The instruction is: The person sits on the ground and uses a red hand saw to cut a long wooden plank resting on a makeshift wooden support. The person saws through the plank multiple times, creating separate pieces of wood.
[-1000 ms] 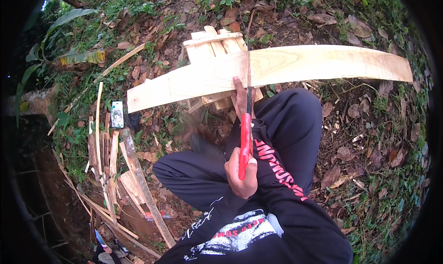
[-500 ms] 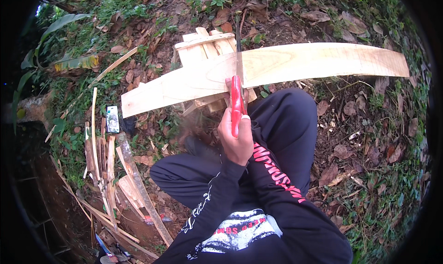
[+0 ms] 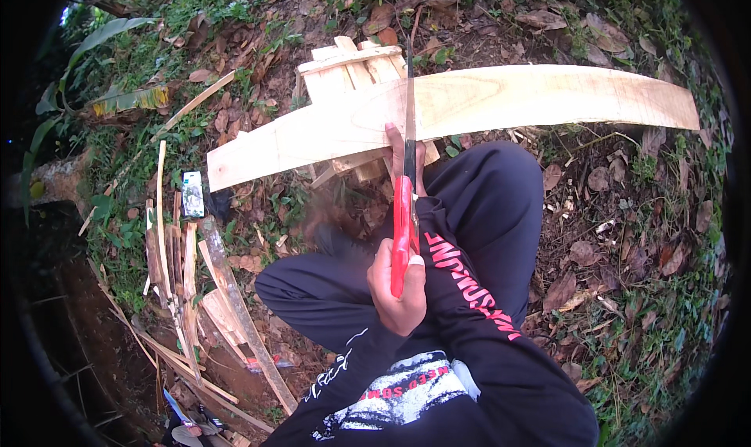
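Note:
My left hand [image 3: 397, 288] is closed around the red handle of a handsaw [image 3: 402, 228]. Its dark blade points away from me and crosses a long pale wooden board [image 3: 540, 95] near the middle. The board lies crosswise in front of me on a small stand of stacked wood pieces [image 3: 344, 72]. At the board's near edge, just beside the blade, my right hand [image 3: 418, 162] grips the wood. A finger or thumb shows on top; the other fingers are mostly hidden behind the saw and board.
Long wooden strips and offcuts [image 3: 190, 283] lie on the ground to my left, beside a small white and green packet [image 3: 192, 194]. My bent legs [image 3: 493, 204] are close under the board. Dry leaves and grass cover the soil on the right.
My left hand has drawn the saw back toward my body, so the handle now sits well clear of the board. My right hand stays at the board's near edge.

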`<state>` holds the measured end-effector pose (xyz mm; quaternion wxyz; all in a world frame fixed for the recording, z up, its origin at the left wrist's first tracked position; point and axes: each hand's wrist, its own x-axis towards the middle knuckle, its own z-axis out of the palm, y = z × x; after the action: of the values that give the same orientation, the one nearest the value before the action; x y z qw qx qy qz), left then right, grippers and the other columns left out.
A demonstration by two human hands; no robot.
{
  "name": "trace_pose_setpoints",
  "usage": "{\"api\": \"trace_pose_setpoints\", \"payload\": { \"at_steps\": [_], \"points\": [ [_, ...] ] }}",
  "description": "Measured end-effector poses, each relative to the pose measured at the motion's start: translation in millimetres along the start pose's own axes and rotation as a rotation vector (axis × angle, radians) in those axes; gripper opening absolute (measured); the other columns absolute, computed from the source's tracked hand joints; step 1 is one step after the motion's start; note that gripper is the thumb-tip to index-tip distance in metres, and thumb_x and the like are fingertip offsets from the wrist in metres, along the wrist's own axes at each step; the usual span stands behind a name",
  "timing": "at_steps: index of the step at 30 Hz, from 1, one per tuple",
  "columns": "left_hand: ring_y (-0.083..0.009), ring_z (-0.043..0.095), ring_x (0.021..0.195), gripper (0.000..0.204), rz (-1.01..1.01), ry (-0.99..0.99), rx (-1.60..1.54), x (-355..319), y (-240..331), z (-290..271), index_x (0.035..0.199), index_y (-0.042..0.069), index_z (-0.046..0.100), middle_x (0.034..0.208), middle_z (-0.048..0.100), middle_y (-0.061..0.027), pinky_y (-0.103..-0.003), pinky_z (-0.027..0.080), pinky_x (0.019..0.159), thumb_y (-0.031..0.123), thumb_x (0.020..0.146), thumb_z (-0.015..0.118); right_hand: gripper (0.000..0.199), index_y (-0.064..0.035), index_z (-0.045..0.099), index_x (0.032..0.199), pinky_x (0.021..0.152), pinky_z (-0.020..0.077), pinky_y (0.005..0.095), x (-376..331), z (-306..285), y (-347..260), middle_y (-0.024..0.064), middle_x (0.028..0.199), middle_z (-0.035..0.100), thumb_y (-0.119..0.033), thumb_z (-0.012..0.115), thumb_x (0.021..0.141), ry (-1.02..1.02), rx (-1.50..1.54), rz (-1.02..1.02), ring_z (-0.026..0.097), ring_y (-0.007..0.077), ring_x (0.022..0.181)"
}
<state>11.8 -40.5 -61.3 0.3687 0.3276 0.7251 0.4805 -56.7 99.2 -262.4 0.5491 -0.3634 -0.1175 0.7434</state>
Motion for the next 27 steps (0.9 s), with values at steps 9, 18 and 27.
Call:
{"api": "trace_pose_setpoints", "payload": {
  "at_steps": [9,18,27],
  "points": [
    [-0.0017,0.033,0.045,0.008,0.118,0.074,-0.108,85,-4,26,0.078,0.004,0.044,0.058,0.039,0.0042,-0.021,0.027,0.041,0.004,0.086,0.048,0.022,-0.0068,0.054,0.101,0.062,0.0389,0.025,-22,-10,6,-0.0008,0.083,0.05,-0.028,0.055,0.096,-0.081,0.05,0.112,0.047,0.0066,0.066],
    [-0.0038,0.033,0.046,0.005,-0.002,0.004,-0.213,89,-3,30,0.084,0.003,0.045,0.058,0.038,0.0027,-0.02,0.028,0.043,0.003,0.088,0.043,0.027,-0.0057,0.053,0.11,0.067,0.0408,0.0248,-8,-41,24,0.0005,0.09,0.052,-0.028,0.055,0.096,-0.271,0.263,0.185,0.047,0.0068,0.07],
    [-0.0021,0.039,0.051,0.008,-0.106,-0.018,-0.233,25,4,-7,0.085,0.002,0.049,0.064,0.046,0.0022,-0.02,0.032,0.047,0.009,0.088,0.051,0.026,-0.0062,0.056,0.069,0.043,0.0332,0.0293,23,7,15,-0.0032,0.057,0.05,-0.015,0.065,0.091,0.04,-0.245,-0.198,0.042,0.0079,0.048]
  ]
}}
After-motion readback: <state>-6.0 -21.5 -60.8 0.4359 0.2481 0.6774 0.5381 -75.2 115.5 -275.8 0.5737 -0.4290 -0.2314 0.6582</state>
